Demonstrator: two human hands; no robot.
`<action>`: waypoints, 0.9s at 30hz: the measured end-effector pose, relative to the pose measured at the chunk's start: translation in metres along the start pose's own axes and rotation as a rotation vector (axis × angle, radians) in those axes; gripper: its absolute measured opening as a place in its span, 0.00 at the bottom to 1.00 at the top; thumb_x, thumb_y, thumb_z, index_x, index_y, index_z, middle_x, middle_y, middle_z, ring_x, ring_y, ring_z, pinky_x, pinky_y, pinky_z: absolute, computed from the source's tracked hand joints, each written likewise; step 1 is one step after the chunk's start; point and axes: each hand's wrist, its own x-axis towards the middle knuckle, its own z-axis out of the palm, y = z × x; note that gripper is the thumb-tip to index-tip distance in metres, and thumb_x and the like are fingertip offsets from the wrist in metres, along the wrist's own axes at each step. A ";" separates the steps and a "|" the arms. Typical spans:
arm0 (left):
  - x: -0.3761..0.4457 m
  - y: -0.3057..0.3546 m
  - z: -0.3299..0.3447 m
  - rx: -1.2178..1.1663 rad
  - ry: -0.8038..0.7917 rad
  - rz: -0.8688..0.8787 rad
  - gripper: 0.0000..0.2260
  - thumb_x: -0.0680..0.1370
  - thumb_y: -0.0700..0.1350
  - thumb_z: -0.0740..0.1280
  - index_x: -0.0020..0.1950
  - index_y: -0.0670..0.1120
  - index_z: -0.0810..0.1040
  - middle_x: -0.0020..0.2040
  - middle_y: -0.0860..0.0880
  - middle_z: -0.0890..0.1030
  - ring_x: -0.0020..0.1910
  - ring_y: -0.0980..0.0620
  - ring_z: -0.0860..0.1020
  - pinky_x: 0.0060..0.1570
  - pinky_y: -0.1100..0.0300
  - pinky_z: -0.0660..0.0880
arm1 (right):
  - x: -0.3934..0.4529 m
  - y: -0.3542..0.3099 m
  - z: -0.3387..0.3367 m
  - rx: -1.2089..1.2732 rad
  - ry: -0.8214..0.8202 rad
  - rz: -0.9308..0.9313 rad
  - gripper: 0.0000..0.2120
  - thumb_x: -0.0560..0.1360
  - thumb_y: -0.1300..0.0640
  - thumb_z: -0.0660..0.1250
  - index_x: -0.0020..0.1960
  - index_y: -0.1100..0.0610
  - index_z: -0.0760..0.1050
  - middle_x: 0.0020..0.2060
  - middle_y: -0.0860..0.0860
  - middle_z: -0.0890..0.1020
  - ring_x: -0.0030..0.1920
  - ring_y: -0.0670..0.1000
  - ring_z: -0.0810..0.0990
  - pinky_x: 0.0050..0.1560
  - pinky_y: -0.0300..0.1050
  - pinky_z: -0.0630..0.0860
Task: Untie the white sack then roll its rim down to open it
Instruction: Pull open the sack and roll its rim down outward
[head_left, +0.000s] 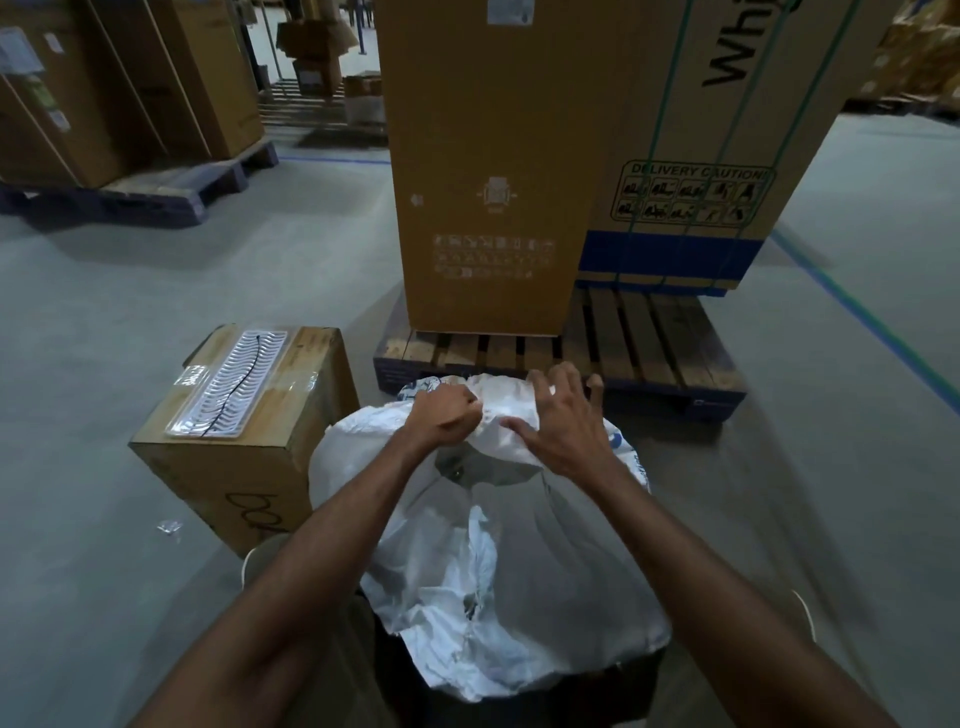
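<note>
So the big crumpled white woven plastic sack (498, 561) is sitting on the grey concrete floor (130, 312) right in front of the person, between their two bare forearms. Its bunched-up top is at the far end, just short of the wooden pallet with the blue base (660, 332).

The left hand (441, 415) is balled into a fist around the gathered fabric at the neck of the sack, knuckles up, clearly gripping it. The right hand (561, 421) is right beside it, fingers spread and mostly straight, lying over the same bunched fabric, so it's pressing or resting on it rather than clutching. Can't make out any tie or knot under the hands, it's all folds. There's a dark gap in the fabric just below the hands.

Just left of the sack there's a brown cardboard box (244, 431) on the floor with a white ridged plastic tray in clear wrap (228, 384) lying on top. On the pallet stands a tall brown cardboard carton (488, 171), and next to it another carton with a blue band and green straps (727, 156). More boxes on pallets further back left.
</note>
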 end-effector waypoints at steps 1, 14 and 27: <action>0.002 -0.002 0.001 -0.060 0.006 -0.040 0.17 0.73 0.52 0.54 0.36 0.43 0.77 0.44 0.42 0.82 0.43 0.43 0.77 0.51 0.49 0.75 | -0.006 -0.005 0.004 -0.054 0.045 -0.032 0.35 0.76 0.31 0.62 0.72 0.55 0.70 0.68 0.56 0.73 0.73 0.58 0.67 0.72 0.64 0.56; -0.013 -0.001 0.008 0.435 0.037 0.437 0.26 0.84 0.63 0.52 0.79 0.53 0.64 0.77 0.45 0.68 0.78 0.44 0.63 0.78 0.38 0.50 | 0.000 0.000 -0.003 0.207 -0.225 0.024 0.14 0.85 0.49 0.57 0.61 0.58 0.74 0.53 0.59 0.82 0.52 0.61 0.80 0.45 0.50 0.71; -0.020 0.049 -0.005 0.145 -0.153 0.072 0.18 0.85 0.52 0.54 0.48 0.45 0.80 0.49 0.43 0.81 0.49 0.42 0.79 0.49 0.49 0.72 | -0.001 0.024 -0.022 0.256 -0.325 0.067 0.22 0.82 0.38 0.58 0.57 0.56 0.78 0.51 0.57 0.82 0.50 0.55 0.79 0.54 0.54 0.73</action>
